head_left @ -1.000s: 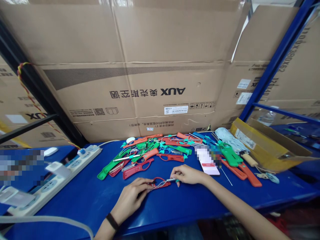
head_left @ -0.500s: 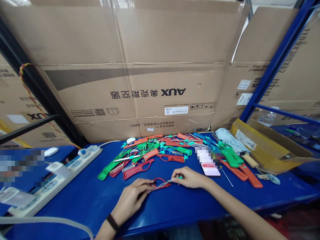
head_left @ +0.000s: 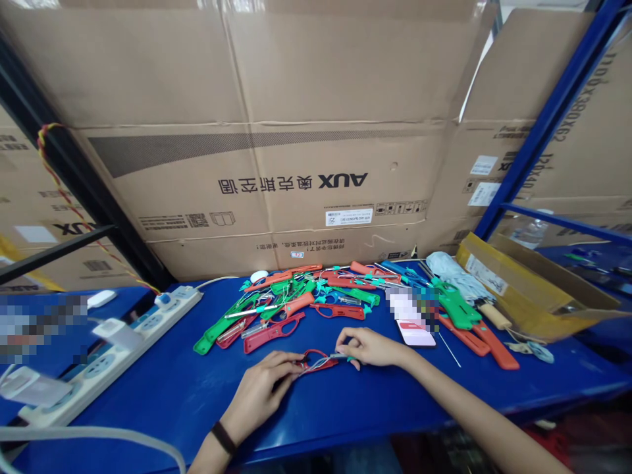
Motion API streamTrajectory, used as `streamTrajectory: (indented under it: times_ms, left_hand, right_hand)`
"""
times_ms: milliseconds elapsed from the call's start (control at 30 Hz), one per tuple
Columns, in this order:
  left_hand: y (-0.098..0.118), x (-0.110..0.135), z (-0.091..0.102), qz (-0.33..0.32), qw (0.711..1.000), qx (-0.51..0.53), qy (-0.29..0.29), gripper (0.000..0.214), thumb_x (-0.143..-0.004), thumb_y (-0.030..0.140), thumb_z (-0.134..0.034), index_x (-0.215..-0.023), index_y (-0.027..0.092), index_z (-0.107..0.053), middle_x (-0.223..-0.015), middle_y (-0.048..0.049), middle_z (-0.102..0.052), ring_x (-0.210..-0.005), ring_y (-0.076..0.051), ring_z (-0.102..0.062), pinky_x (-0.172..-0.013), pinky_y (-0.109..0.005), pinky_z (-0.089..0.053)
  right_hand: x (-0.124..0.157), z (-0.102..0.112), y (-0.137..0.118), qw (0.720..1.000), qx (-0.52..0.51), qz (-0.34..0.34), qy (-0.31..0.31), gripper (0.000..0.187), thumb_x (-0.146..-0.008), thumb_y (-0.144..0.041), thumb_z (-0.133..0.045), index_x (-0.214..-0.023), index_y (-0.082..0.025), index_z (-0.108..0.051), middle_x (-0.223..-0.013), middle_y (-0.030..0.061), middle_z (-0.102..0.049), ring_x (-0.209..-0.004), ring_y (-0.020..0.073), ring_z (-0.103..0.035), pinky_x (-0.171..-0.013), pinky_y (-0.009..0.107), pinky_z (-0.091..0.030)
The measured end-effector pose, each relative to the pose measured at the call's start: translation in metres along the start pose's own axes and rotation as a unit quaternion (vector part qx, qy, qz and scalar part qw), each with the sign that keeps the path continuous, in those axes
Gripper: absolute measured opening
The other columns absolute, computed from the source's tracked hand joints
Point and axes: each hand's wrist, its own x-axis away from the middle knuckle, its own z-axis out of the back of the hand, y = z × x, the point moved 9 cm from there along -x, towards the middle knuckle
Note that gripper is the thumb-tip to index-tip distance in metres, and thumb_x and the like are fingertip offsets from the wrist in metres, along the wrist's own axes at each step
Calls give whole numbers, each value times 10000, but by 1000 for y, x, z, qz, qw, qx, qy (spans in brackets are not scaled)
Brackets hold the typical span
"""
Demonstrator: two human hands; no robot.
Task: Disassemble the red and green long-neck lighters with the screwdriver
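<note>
At the front middle of the table, a red plastic lighter casing (head_left: 315, 352) with a loop-shaped end lies between my hands. My left hand (head_left: 261, 393), with a dark band on the wrist, grips the casing's left end between thumb and fingers. My right hand (head_left: 372, 347) pinches a small grey and green part (head_left: 342, 356) at the casing's right end. Pale wires (head_left: 318, 365) run across the casing from that part towards my left fingertips. My fingers hide some of the casing and the small part.
Behind my hands lies a pile of red, green and orange lighter casings (head_left: 272, 336) with wires and metal tubes. A phone (head_left: 417, 334), a folded umbrella (head_left: 457, 280) and a yellow-taped box (head_left: 486, 286) are on the right. A white power strip (head_left: 96, 368) runs along the left.
My right fingers have shifted slightly around the small part, so more of its grey and green end shows. My left hand and the casing stay nearly where they were.
</note>
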Motion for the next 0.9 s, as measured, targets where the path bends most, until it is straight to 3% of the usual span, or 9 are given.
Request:
streamTrajectory:
  times_ms: [467, 633, 900]
  left_hand:
    - [2, -1, -1, 2, 1000, -13, -9, 261, -920, 201, -448, -1048, 298, -654, -1157, 13, -658, -1044, -152, -615, -884, -260, -509]
    - [2, -1, -2, -8, 1000, -12, -9, 273, -931, 212, -427, -1066, 293, -649, -1166, -3, -652, -1052, -167, -608, -893, -279, -505]
    - [-2, 0, -6, -2, 1000, -17, -14, 257, -929, 207, -442, -1069, 300, -636, -1182, 17, -641, -1061, -159, -597, -905, -277, -493]
  right_hand:
    - [14, 4, -17, 984, 136, 62, 97, 225, -905, -413, -486, -935, -226, -609, -749, -11, -630, -696, 143, -598, -640, 219, -412]
    - [19, 6, -25, 974, 185, 81, 105, 180, -913, -391, -482, -938, -255, -598, -911, -6, -638, -849, 156, -611, -742, 235, -427]
    - [20, 2, -27, 962, 242, 71, 106, 196, -926, -405, -456, -959, -279, -601, -977, -16, -598, -842, 140, -617, -726, 232, -431]
